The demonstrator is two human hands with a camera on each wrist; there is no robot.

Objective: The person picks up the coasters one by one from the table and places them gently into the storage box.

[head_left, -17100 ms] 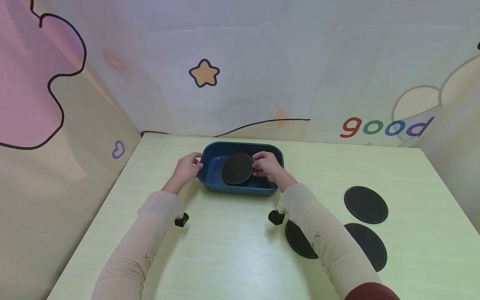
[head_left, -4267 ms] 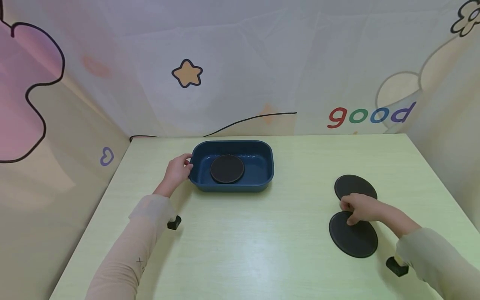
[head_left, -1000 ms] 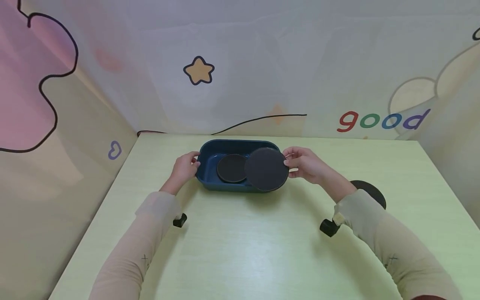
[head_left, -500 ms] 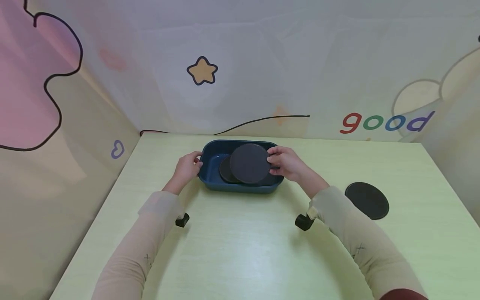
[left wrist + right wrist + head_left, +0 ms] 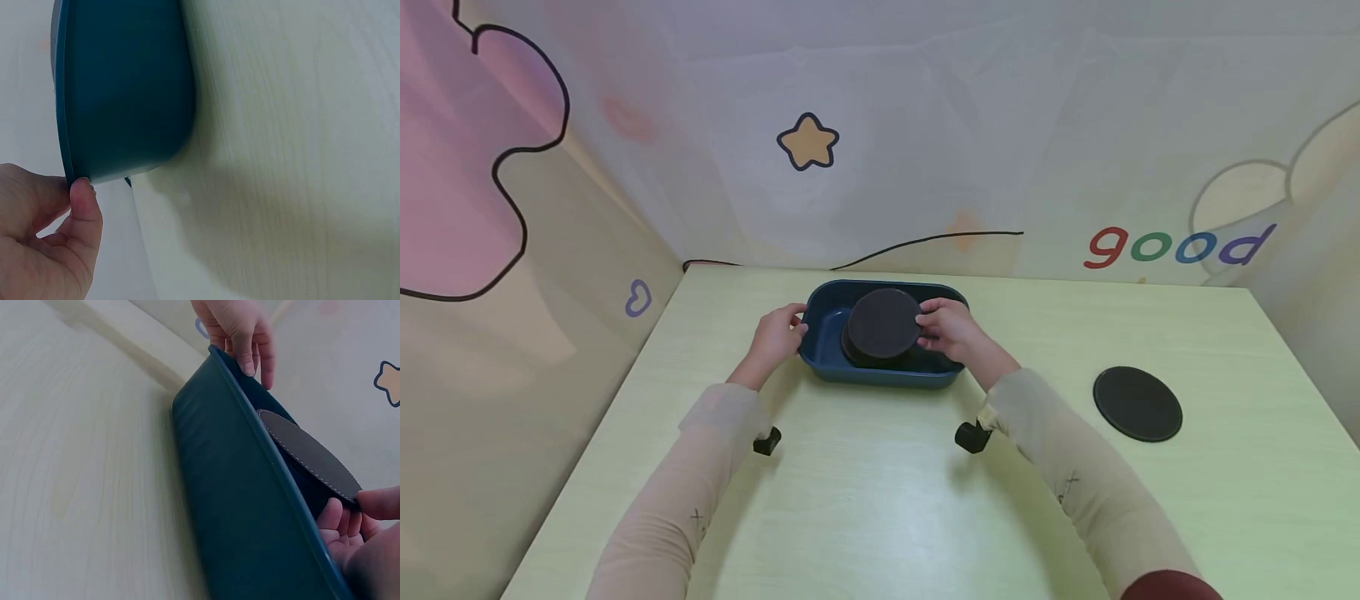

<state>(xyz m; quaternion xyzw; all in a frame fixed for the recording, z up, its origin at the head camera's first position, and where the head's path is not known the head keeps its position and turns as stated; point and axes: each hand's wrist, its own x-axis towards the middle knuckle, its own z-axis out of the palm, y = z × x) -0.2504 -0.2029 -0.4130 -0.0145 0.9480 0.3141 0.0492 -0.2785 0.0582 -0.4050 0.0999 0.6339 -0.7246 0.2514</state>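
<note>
A dark blue rectangular bin (image 5: 827, 367) with rounded corners stands near the back of the table. My left hand (image 5: 775, 335) pinches its left rim; the left wrist view shows thumb and finger at the edge of the bin wall (image 5: 125, 94). Between the thumb and fingers of my right hand (image 5: 953, 330) is a round black coaster (image 5: 883, 321) with pale stitching along its edge, seen tilted at rim level in the right wrist view (image 5: 306, 450). Beneath it inside the bin, more black coasters (image 5: 853, 352) are mostly hidden.
Another round black coaster (image 5: 1138, 404) lies flat on the light wooden table (image 5: 865, 492), to the right. A printed backdrop (image 5: 910, 150) rises behind the table's back edge and along its left side.
My right hand has carried the coaster leftward from the bin's right end, over the coasters inside, and lowered it. My left hand keeps its hold on the rim.
</note>
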